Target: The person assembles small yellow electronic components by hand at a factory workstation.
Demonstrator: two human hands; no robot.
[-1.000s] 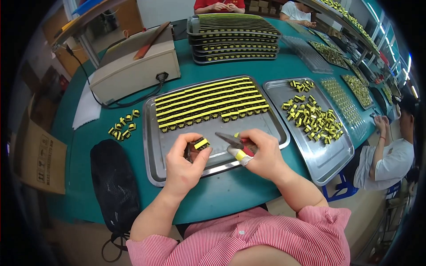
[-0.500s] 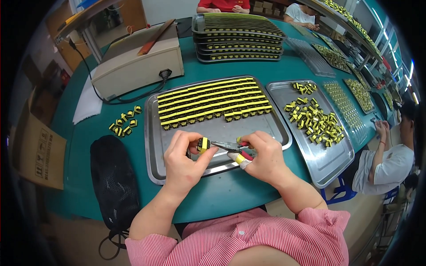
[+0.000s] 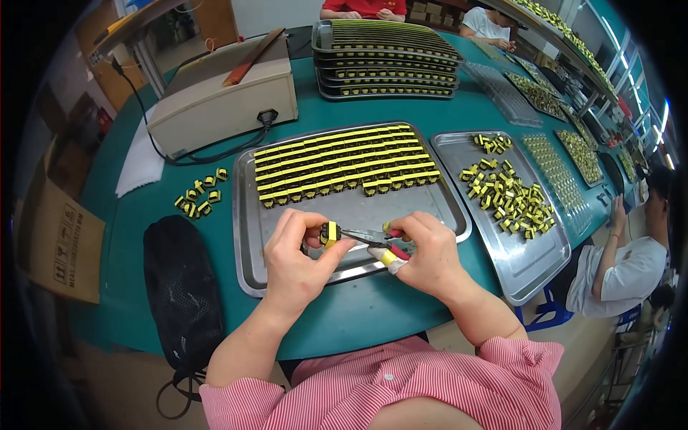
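Between the fingertips of my left hand (image 3: 297, 251) is a small black transformer (image 3: 330, 233) with a yellow tape band. My right hand (image 3: 432, 251) is closed round the handles of a pair of pliers (image 3: 378, 242); one handle is wrapped in white and yellow. The plier jaws point left and reach the transformer's side; whether they grip a pin is too small to tell. Both hands are above the near part of a metal tray (image 3: 247, 265), where tight rows of transformers (image 3: 344, 165) fill the far part.
To the right, a second tray (image 3: 527, 269) carries loose transformers (image 3: 505, 193). Several more (image 3: 204, 193) lie at left, near a black mesh bag (image 3: 183, 287). A beige box-shaped device (image 3: 222, 107) with a cable and stacked full trays (image 3: 387, 61) stand behind. Co-workers sit at the right and far side.
My hands and the pliers hold nearly the same place; the transformer seems turned very slightly. At right, the co-worker's hands have shifted a little.
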